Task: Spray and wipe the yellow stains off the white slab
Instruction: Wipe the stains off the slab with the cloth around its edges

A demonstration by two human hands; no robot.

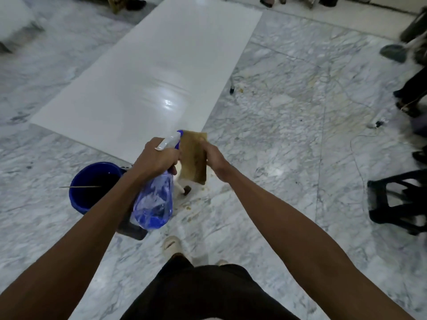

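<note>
Where marble floor [288, 93] spreads, glossy white slab [147, 72].

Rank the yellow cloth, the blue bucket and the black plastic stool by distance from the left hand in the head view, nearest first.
From the left hand:
1. Yellow cloth, just right of it, held by the right hand.
2. Blue bucket, below left on the floor.
3. Black plastic stool, far right.

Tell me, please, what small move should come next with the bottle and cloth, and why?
Probably squeeze the trigger. The left hand grips the spray bottle with its nozzle pointing at the brown cloth, which the right hand holds up right in front of it. The white slab beyond shows only glare and no yellow stain that I can make out, so wetting the cloth seems the likely step.
</note>
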